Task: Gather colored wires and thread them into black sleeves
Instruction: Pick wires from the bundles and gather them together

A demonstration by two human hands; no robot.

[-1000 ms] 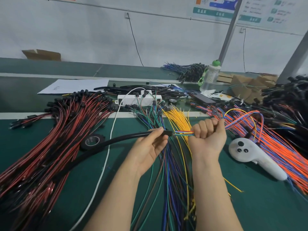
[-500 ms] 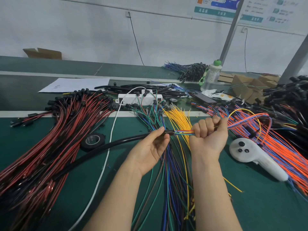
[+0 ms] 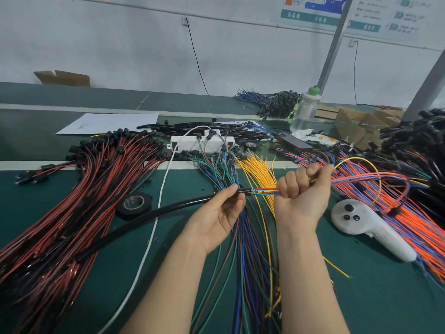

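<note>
Threading step: above mid-bench, your left hand pinches the black sleeve at its open end. Your right hand has its fingers clamped around the colored wires, whose tips are just entering the sleeve. Next, likely push them straight through.

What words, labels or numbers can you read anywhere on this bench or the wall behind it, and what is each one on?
Nothing here can be quoted with confidence.
On the wall poster: white characters on teal bars, too blurred to read.
On the second poster: rows of small print, too blurred to read.
On the paper sheet: a short handwritten mark, too small to read.
On the white packet: orange print, illegible.
</note>
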